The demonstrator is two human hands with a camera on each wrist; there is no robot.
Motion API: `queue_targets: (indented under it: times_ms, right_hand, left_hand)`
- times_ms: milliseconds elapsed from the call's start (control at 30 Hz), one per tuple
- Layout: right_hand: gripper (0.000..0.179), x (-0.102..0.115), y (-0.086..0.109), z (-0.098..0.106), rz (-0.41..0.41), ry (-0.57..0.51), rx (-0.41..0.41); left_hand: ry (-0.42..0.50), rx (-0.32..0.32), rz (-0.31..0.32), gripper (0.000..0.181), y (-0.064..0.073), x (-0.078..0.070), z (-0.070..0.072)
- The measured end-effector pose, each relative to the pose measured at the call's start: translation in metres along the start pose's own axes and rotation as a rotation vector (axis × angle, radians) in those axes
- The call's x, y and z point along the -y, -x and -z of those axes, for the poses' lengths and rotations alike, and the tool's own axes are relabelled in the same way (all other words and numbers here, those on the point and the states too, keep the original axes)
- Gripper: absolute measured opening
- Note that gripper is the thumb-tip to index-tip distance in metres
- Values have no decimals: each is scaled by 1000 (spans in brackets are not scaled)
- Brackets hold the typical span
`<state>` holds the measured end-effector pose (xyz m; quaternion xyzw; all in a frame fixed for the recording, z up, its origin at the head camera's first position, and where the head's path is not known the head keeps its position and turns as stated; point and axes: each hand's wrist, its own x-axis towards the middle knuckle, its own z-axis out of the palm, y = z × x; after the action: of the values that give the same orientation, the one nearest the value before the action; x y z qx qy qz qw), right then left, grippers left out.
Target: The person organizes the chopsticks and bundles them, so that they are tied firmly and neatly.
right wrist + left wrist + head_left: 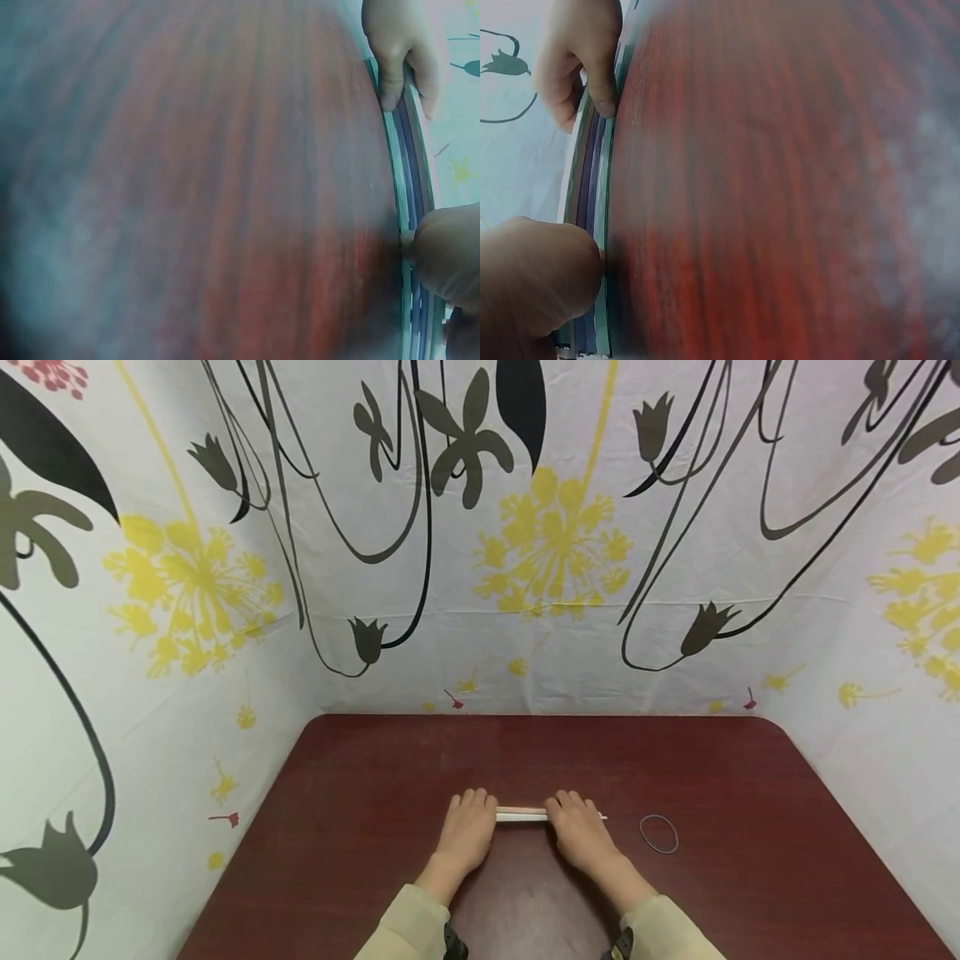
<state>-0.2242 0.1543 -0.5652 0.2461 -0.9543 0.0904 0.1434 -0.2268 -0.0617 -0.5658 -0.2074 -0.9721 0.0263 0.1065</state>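
Note:
A narrow bundle of thin layered strips or sheets [522, 814] stands edge-on on the table, pale with a pinkish top in the head view. Up close in the left wrist view, its layers [592, 172] look green, white and dark purple; their exact kind cannot be told. Gripping the left part is my left hand [467, 831], fingers over the far side and thumb on the near side. My right hand [583, 835] holds the right part the same way, and a short tip sticks out beyond it. The hands cover both end portions in the head view.
A thin grey elastic band [677, 839] lies on the dark red-brown table [390, 760], right of my right hand. Flower-patterned white cloth [480, 652] hangs behind the table and along both sides.

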Motion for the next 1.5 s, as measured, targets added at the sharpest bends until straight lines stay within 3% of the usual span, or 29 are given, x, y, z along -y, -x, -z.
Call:
queue_targets:
  times_ms: [167,333,533,767,967,1200,1500]
  right_hand:
    - [26,3,1,4,-4,-5,14]
    - [19,4,2,10,-14,-63,78]
    - [16,3,2,14,0,-84,134]
    - [19,6,-1,16,38,-63,51]
    - [23,11,0,15,79,-35,-5]
    - [16,13,-2,14,104,8,-72]
    - [25,13,-4,22,83,-66,-148]
  left_hand:
    - [-14,-5,-12,25,1,-3,-2]
    - [-46,-7,-12,12,3,-7,-2]
    - [-102,-2,-27,30,6,-9,6]
    - [-109,1,-16,31,8,-5,11]
    - [-103,-115,23,36,7,2,6]
    - [-104,-206,87,35,2,6,10]
    - [-129,-508,69,31,1,10,10]
